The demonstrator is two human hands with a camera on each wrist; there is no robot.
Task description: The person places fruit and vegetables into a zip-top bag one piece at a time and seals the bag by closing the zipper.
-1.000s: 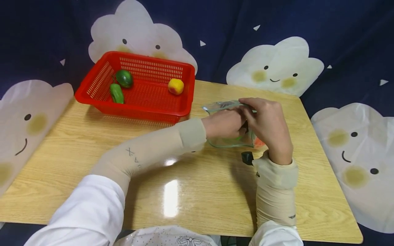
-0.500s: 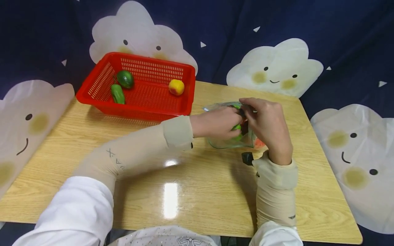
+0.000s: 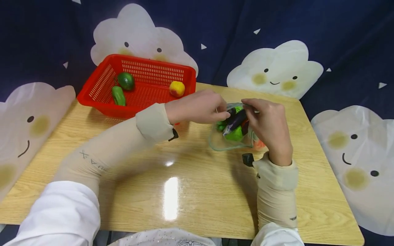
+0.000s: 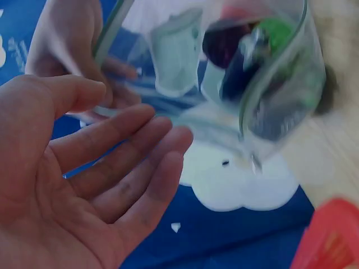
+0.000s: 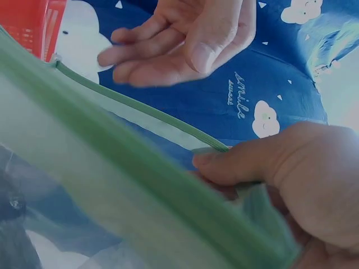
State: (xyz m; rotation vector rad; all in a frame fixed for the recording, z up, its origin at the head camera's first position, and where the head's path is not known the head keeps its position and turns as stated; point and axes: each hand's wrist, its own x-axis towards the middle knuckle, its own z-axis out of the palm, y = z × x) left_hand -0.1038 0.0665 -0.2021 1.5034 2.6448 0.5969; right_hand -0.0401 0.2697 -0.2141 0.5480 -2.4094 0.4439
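A clear zip bag point(image 3: 216, 142) with a green edge stands on the table, its mouth spread apart in the right wrist view. Inside lie a dark purple eggplant point(image 3: 235, 122), a bright green vegetable point(image 3: 235, 135) and other dark pieces, partly hidden by the hands. My right hand point(image 3: 269, 124) pinches the rim between thumb and fingers, as the green zip strip point(image 5: 129, 147) shows up close. Just left of the bag mouth hovers my left hand point(image 3: 203, 107), palm bare and fingers loosely extended in the left wrist view.
A red plastic basket point(image 3: 132, 110) at the back left holds a green pepper point(image 3: 118, 96), a dark green round fruit or vegetable point(image 3: 126, 81) and a yellow-red peach point(image 3: 176, 89). Behind the wooden table point(image 3: 203, 191) hangs a blue cloth with clouds.
My left hand has drawn back out of the bag, up and to the left, uncovering the eggplant and green vegetable. My right hand keeps its pinch on the rim.
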